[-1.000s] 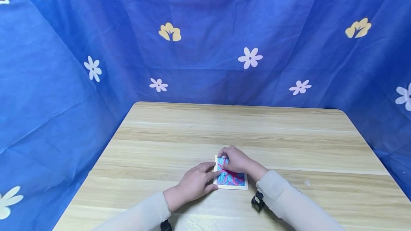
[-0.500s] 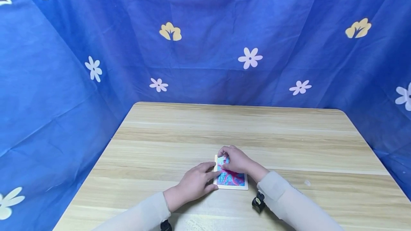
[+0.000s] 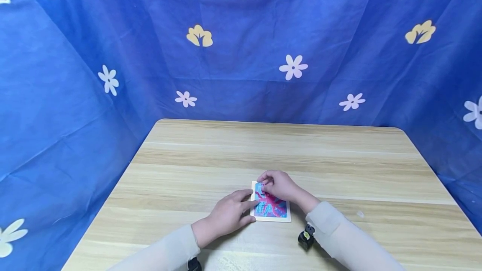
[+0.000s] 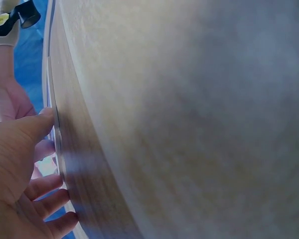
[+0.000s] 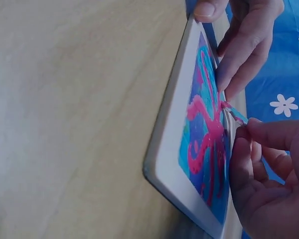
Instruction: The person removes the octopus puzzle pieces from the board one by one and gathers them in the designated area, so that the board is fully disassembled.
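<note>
A small jigsaw puzzle [image 3: 270, 211] with a pink octopus on blue lies in a white frame [image 5: 169, 172] on the table. My left hand [image 3: 227, 216] rests at its left side, fingers fairly straight, one fingertip on the picture and others along the frame. At the upper part of the puzzle, my right hand [image 3: 281, 185] pinches a puzzle piece [image 5: 235, 113] between thumb and finger. In the right wrist view that piece is tilted up from the picture. The right hand hides the upper right of the puzzle in the head view.
The puzzle lies on a wood-grain table [image 3: 211, 158] with rounded far corners. Behind and at both sides hangs a blue curtain [image 3: 241, 62] with flowers and trees. A black wrist camera [image 3: 306, 237] sits under the right sleeve.
My right hand has shifted slightly right, its thumb rising up the picture, and more of the pink octopus shows now. My left hand has stayed in place.
</note>
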A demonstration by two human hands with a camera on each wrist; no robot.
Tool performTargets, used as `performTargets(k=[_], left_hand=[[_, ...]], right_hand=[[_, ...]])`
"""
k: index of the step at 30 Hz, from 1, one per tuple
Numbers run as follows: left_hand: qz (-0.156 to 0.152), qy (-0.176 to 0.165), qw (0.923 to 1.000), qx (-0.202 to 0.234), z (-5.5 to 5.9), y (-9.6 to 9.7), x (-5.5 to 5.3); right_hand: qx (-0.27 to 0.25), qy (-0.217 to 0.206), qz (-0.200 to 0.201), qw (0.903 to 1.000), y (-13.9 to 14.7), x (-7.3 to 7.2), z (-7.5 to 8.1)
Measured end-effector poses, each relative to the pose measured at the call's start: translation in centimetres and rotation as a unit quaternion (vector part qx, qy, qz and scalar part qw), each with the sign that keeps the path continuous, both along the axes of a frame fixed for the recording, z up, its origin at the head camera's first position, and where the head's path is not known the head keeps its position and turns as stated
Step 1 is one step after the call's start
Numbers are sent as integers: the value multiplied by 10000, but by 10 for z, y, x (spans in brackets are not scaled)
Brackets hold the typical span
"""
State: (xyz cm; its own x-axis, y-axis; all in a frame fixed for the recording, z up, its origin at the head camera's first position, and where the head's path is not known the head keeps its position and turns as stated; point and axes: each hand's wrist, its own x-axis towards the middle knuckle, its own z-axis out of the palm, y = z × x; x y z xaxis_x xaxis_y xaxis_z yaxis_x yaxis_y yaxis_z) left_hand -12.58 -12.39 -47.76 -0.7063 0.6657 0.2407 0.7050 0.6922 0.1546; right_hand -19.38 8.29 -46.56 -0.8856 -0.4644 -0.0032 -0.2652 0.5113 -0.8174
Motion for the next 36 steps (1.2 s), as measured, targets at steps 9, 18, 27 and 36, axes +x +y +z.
performTargets(k=[9, 18, 27, 36], left_hand=[[-16, -82, 10000, -9, 2, 0, -1], [-27, -97, 9999, -62, 3, 0, -2], [-20, -112, 9999, -1, 3, 0, -2], [-48, -92, 9999, -47, 3, 0, -1]], right_hand=[[-149, -409, -323, 9985, 5, -2, -2], [-146, -396, -560, 9975, 24, -9, -1], [-114, -302, -722, 9969, 50, -12, -1], [-208, -339, -837, 9957, 74, -16, -7]])
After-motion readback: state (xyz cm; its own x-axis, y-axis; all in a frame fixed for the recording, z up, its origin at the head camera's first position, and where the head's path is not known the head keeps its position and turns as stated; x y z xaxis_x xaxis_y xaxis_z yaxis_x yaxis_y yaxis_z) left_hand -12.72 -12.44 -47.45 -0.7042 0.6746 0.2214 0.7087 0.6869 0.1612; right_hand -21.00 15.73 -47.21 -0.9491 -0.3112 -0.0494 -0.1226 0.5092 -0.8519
